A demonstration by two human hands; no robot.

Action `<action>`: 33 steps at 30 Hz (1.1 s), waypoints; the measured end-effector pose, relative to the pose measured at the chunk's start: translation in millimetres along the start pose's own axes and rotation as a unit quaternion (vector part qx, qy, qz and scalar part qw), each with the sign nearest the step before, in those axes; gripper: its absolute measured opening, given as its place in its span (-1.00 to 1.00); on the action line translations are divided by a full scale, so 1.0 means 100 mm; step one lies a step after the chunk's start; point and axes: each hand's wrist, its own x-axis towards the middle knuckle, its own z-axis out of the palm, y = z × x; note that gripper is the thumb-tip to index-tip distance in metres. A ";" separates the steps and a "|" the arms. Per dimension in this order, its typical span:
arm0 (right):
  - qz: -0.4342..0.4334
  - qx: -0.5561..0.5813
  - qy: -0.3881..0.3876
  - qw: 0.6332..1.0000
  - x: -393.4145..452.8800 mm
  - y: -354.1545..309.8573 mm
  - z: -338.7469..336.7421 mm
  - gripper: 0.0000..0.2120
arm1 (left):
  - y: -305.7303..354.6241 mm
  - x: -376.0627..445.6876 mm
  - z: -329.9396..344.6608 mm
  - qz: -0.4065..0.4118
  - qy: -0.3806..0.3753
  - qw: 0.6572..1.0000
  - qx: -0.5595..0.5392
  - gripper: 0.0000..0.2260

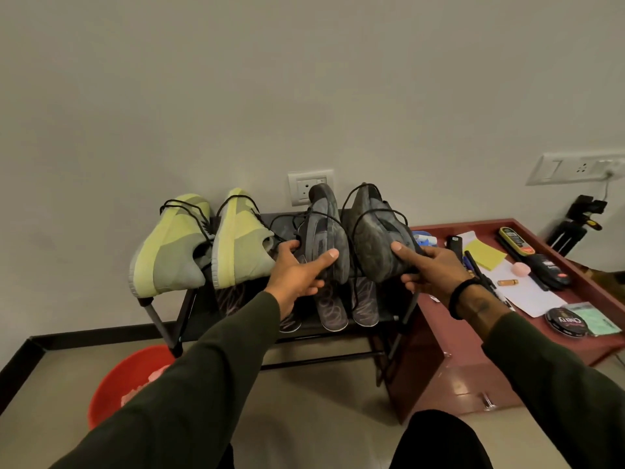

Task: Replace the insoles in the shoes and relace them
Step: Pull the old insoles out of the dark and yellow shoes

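Two grey shoes (348, 231) gripped, one per hand, left hand (301, 272), right hand (429, 269), yellow-green pair (203, 242) beside, cluttered red cabinet (422, 350) right

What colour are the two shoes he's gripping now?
Dark grey shoes, with black laces; head view shows them best.

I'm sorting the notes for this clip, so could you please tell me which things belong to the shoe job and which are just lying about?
Job: left hand and right hand on the grey shoes, green shoes, insoles, laces.

Lying about: red bucket, polish tin, yellow notepad, pens.
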 end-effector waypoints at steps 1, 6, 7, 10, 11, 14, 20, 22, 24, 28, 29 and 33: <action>-0.006 0.001 -0.004 1.000 0.01 -0.01 0.00 -0.42 | -0.02 -0.02 0.01 0.009 0.013 1.000 -0.009 -0.16; -0.029 -0.012 -0.019 0.999 0.02 -0.05 0.04 -0.49 | -0.21 -0.13 0.15 0.071 0.138 0.988 -0.003 -0.22; -0.028 -0.008 -0.020 0.999 0.01 -0.05 0.04 -0.49 | -0.26 -0.16 0.19 0.069 0.159 0.985 -0.001 -0.23; -0.011 0.012 -0.022 1.000 0.00 -0.01 0.00 -0.49 | -0.41 -0.22 0.26 0.056 0.183 0.981 -0.016 -0.27; -0.007 0.020 -0.023 1.000 -0.01 0.00 -0.01 -0.50 | -0.44 -0.23 0.27 0.055 0.182 0.981 -0.027 -0.30; -0.008 0.027 -0.028 0.999 -0.04 0.00 -0.03 -0.51 | -0.43 -0.24 0.26 0.058 0.179 0.980 -0.064 -0.41; -0.013 0.013 -0.027 0.999 -0.04 -0.01 -0.01 -0.50 | -0.24 -0.19 0.24 0.105 0.151 0.981 -0.053 -0.55; -0.013 0.012 -0.024 1.000 -0.05 0.00 -0.02 -0.51 | -0.16 -0.16 0.25 0.134 0.106 0.985 -0.031 -0.66; -0.018 0.008 -0.020 1.000 -0.06 -0.01 -0.02 -0.52 | -0.07 -0.10 0.26 0.133 0.048 0.990 -0.012 -0.69; -0.077 -0.025 0.005 0.997 -0.12 -0.05 0.00 -0.50 | 0.15 -0.02 0.19 0.142 -0.026 0.988 0.051 -0.78; -0.101 -0.039 0.012 0.994 -0.15 -0.07 0.00 -0.53 | 0.22 -0.03 0.16 0.160 -0.030 0.984 0.073 -0.77; -0.197 -0.098 0.053 0.974 -0.42 -0.33 -0.04 -0.76 | 0.61 -0.25 0.06 0.232 -0.046 0.962 0.136 -0.68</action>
